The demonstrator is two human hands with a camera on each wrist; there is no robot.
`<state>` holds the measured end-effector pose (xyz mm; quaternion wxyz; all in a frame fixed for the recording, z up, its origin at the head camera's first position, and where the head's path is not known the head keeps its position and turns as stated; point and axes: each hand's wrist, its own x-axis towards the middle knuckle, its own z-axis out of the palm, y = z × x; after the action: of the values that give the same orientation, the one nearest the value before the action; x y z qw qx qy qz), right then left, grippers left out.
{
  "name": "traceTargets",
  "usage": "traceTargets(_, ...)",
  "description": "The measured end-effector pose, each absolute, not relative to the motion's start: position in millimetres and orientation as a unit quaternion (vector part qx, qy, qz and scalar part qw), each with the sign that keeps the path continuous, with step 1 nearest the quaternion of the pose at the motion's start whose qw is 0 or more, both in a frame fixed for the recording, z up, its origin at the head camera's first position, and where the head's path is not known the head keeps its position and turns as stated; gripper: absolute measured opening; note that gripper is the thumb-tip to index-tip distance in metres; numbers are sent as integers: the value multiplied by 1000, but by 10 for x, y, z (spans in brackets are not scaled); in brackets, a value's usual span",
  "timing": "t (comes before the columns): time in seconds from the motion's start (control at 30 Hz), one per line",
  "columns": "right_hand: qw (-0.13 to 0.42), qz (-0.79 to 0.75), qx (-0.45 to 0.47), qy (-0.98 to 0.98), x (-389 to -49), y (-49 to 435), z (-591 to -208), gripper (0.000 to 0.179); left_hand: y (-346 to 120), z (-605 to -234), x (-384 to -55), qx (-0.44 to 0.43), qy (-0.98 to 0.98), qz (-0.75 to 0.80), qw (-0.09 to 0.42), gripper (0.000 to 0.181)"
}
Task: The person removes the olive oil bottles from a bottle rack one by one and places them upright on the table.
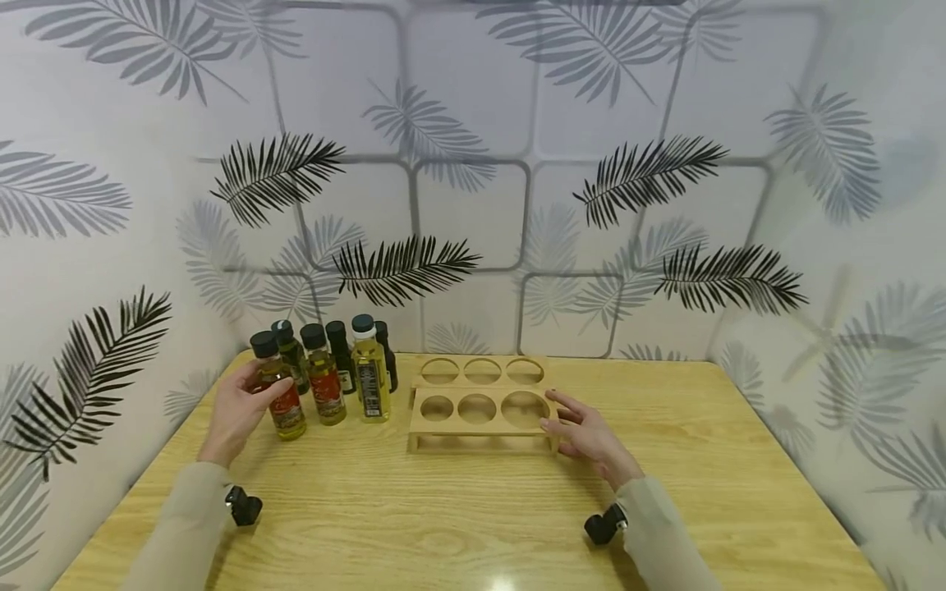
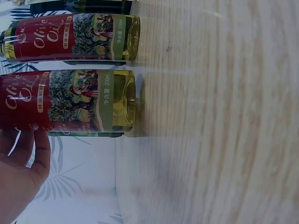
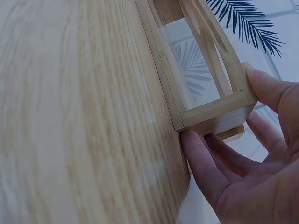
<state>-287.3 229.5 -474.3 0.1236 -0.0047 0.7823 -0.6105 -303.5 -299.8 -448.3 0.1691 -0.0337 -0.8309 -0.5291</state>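
My left hand [image 1: 240, 410] grips an olive oil bottle [image 1: 288, 414] with a red label and black cap, thumb and fingers around its upper body. In the left wrist view this bottle [image 2: 79, 100] has its base close to the tabletop; I cannot tell whether they touch. A matching bottle [image 1: 328, 390] stands beside it. At the right end of a two-tier wooden bottle rack [image 1: 480, 428], my right hand [image 1: 591, 439] touches the frame. In the right wrist view, its spread fingers [image 3: 205, 168] rest against the rack's end [image 3: 219, 114]. The rack's round holes hold nothing.
A taller bottle of yellow oil [image 1: 371, 373] stands right of the red-labelled pair. Behind are several dark bottles [image 1: 342, 357]. The wooden table [image 1: 414, 517] meets leaf-patterned walls [image 1: 473, 213] at the back and sides.
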Motion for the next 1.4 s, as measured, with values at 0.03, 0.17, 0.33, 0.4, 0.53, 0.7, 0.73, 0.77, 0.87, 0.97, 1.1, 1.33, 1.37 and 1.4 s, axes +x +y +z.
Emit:
traceTargets(0.03, 123, -612, -2, 782, -2870, 2297, -4749, 68, -3000, -4491, -3042, -32, -832, -529, 167, 55)
traceTargets(0.17, 121, -612, 4, 781, -2861, 2298, -4770, 69, -3000, -4511, -3054, -22, -835, -525, 164, 56)
traceTargets(0.33, 121, -614, 4, 780, -2853, 2294, -4778, 69, -3013, -4522, -3073, -12, -842, -515, 162, 59)
traceTargets(0.4, 122, -613, 3, 780, -2850, 2294, -4772, 68, -3026, -4521, -3085, -12, -844, -513, 153, 60)
traceTargets(0.53, 120, -615, 1, 779, -2847, 2288, -4749, 66, -3058, -4498, -3107, -13, -849, -511, 134, 62)
traceTargets(0.7, 120, -617, -2, 778, -2843, 2278, -4731, 66, -3117, -4449, -3116, -25, -857, -502, 113, 69)
traceTargets(0.73, 121, -617, -2, 778, -2843, 2278, -4733, 66, -3127, -4442, -3118, -27, -857, -502, 111, 70)
traceTargets(0.77, 121, -617, -3, 778, -2847, 2280, -4739, 66, -3133, -4433, -3118, -29, -858, -501, 112, 70)
traceTargets(0.87, 119, -619, -1, 776, -2861, 2281, -4753, 67, -3148, -4413, -3130, -27, -857, -503, 108, 72)
traceTargets(0.97, 119, -619, -1, 776, -2876, 2285, -4760, 67, -3170, -4403, -3147, -26, -854, -508, 108, 77)
traceTargets(1.1, 122, -615, -4, 779, -2872, 2286, -4752, 67, -3212, -4416, -3157, -26, -852, -513, 101, 82)
traceTargets(1.33, 121, -614, -4, 780, -2881, 2292, -4759, 68, -3254, -4405, -3166, -24, -856, -510, 75, 88)
traceTargets(1.37, 121, -614, -4, 780, -2881, 2293, -4756, 68, -3260, -4400, -3167, -24, -858, -509, 68, 89)
traceTargets(1.4, 121, -614, -3, 780, -2879, 2293, -4755, 68, -3266, -4395, -3167, -24, -858, -509, 62, 90)
